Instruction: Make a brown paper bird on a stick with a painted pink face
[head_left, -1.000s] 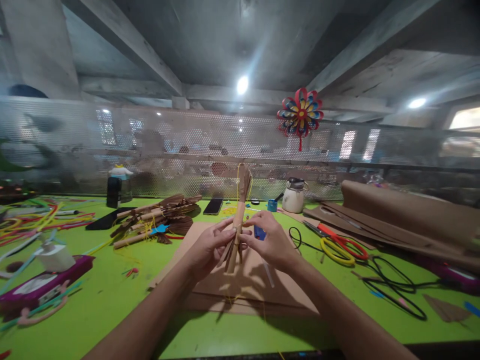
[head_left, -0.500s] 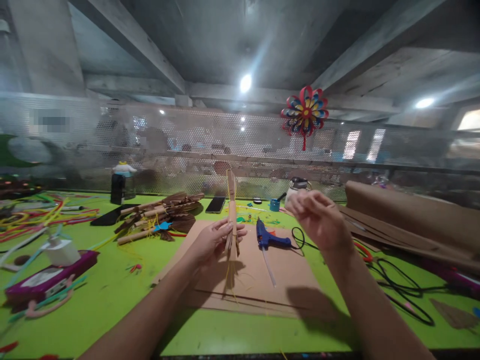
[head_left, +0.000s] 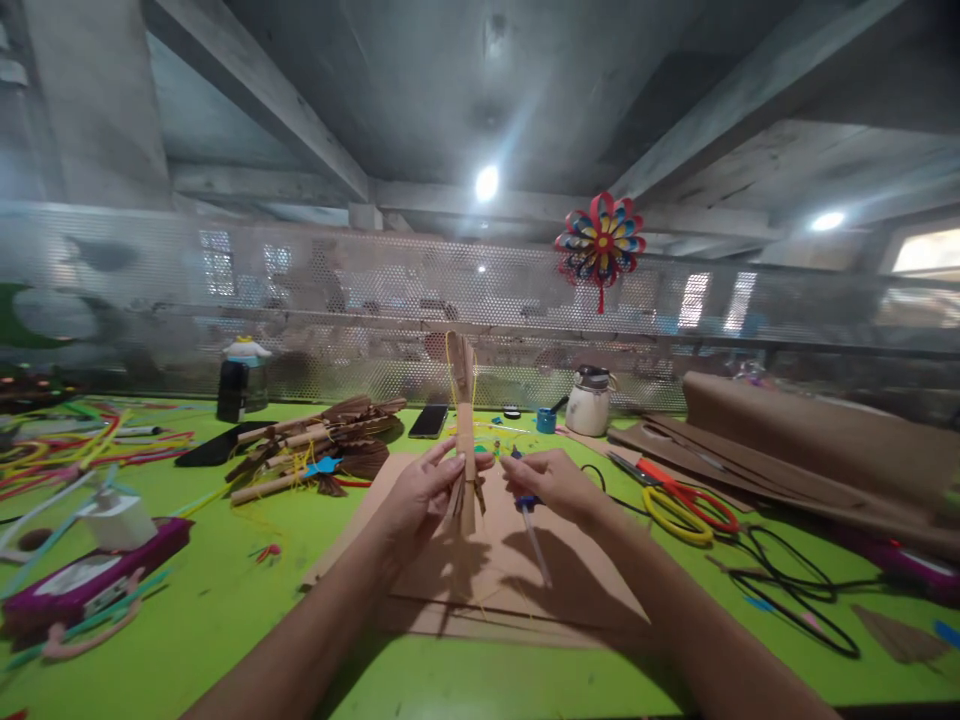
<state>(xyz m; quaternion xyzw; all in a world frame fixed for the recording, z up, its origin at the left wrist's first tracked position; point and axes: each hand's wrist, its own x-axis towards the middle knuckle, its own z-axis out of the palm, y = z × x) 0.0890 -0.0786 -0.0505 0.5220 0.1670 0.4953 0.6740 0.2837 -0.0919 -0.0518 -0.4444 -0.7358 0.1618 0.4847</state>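
Left hand [head_left: 416,500] is clamped on the upright paper bundle [head_left: 466,430] above the brown sheet [head_left: 495,575]; right hand [head_left: 555,482], pulled back from the right, is held apart just beside it, grip unclear, so two-handed work is again possible.

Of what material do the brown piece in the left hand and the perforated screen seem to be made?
The brown piece: probably matte paper, judging by its pleats.
The perforated screen: likely dull grey metal, given its regular holes, though plastic is possible.
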